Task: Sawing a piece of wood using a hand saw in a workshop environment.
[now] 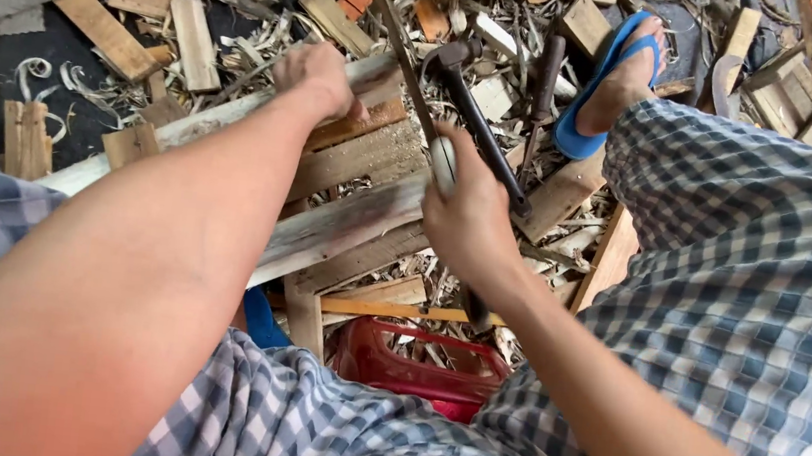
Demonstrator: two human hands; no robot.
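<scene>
— Head view first: what is your left hand doing?
— Your left hand is curled over the end of a long pale wooden plank, pressing it down on a stack of weathered boards.
— And your right hand?
— It is closed around the pale handle of a handsaw. The thin blade runs up and away from your fist, crossing the boards just beside your left hand.
— What lies near it?
— A dark hammer rests on the scraps, touching or just behind your right hand. Wood shavings and offcuts cover the floor. Your foot in a blue sandal sits at the upper right, and a red plastic crate stands below the boards.
</scene>
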